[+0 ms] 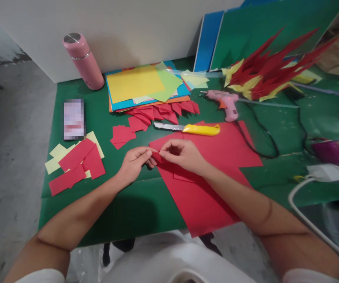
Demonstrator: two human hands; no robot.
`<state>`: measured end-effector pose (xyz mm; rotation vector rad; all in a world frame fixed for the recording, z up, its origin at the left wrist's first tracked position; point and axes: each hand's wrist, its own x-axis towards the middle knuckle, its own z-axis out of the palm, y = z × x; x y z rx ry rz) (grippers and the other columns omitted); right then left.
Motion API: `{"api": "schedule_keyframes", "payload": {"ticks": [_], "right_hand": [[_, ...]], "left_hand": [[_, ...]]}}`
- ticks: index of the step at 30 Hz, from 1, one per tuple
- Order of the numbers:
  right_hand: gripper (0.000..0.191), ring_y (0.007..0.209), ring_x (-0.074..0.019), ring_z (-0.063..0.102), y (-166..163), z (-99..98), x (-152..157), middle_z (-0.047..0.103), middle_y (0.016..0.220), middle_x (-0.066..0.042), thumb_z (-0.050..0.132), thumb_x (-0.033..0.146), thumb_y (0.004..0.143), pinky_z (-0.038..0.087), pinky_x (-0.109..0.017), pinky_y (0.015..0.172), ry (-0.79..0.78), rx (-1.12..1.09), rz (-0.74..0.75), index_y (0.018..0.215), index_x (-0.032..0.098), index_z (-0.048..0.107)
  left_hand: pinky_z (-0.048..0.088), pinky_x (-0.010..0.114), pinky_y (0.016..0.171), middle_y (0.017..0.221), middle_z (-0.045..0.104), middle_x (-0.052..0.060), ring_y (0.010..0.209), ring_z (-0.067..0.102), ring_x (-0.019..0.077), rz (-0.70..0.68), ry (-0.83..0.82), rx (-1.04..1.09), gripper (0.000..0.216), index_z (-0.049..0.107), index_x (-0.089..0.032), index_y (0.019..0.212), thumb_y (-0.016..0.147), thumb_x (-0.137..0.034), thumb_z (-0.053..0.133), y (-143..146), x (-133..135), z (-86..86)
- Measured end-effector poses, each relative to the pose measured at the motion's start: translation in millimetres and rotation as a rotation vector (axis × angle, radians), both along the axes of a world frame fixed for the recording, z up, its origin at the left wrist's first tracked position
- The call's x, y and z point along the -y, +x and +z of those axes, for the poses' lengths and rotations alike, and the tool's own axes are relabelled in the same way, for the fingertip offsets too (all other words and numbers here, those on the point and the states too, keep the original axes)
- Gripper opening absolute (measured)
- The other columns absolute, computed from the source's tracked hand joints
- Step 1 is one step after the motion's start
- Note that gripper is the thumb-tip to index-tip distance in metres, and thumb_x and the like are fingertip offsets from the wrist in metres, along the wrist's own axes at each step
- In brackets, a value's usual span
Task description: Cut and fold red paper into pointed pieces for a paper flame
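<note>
Between my two hands, above a big red paper sheet (205,204), is a small folded piece of red paper (157,156). My left hand (137,161) pinches its left side between thumb and fingers. From the right, my right hand (184,154) pinches the same piece with thumb and forefinger. Just beyond my hands lies a yellow-handled utility knife (201,129), blade out to the left. Small red paper pieces (122,135) lie past my left hand, and a row of pointed folded red pieces (163,111) sits behind the knife.
A pink bottle (83,63) and a phone (74,119) stand and lie at left, near red and yellow paper strips (78,161). Coloured sheets (137,84) are stacked at the back. Right are a pink glue gun (225,103), a red spiky paper piece (269,67), cords and a white plug (324,173).
</note>
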<state>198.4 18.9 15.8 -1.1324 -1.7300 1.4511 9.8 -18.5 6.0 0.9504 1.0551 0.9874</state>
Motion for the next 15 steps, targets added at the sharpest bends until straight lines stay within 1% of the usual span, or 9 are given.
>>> {"api": "schedule_keyframes", "payload": {"ticks": [6,10,13,15], "right_hand": [[0.015,0.063,-0.013,0.059,-1.6,3.2,1.6,0.068,0.07,-0.002,0.068,0.033,0.077,0.047,-0.026,0.061,0.041,0.008,0.014,0.072,0.019,0.065],[0.013,0.064,-0.0131,0.058,-3.1,4.1,3.9,0.067,0.07,-0.002,0.066,0.031,0.077,0.047,-0.026,0.062,0.057,0.003,0.035,0.072,0.019,0.064],[0.014,0.065,-0.0131,0.058,-3.6,3.6,4.2,0.066,0.07,-0.001,0.067,0.032,0.077,0.047,-0.026,0.062,0.027,-0.016,0.065,0.072,0.019,0.063],[0.017,0.065,-0.0128,0.058,-3.0,3.0,2.9,0.065,0.07,-0.001,0.067,0.035,0.078,0.047,-0.026,0.062,-0.03,-0.039,0.098,0.074,0.019,0.063]], "left_hand": [[0.049,0.023,0.05,0.054,0.067,0.002,0.047,0.059,0.0119,0.024,-0.037,-0.041,0.039,0.065,-0.015,0.071,0.074,-0.053,0.072,1.7,0.9,4.1],[0.044,0.02,0.046,0.049,0.062,0.0,0.043,0.054,0.0092,0.048,-0.006,-0.103,0.036,0.061,-0.016,0.065,0.078,-0.049,0.067,5.0,3.7,6.4],[0.044,0.018,0.045,0.048,0.059,-0.002,0.043,0.053,0.0079,0.076,0.039,-0.171,0.035,0.058,-0.017,0.064,0.082,-0.046,0.064,6.6,5.2,7.3],[0.045,0.018,0.046,0.049,0.057,-0.003,0.044,0.054,0.008,0.079,0.069,-0.207,0.034,0.057,-0.018,0.066,0.083,-0.047,0.063,6.6,5.0,7.0]]}}
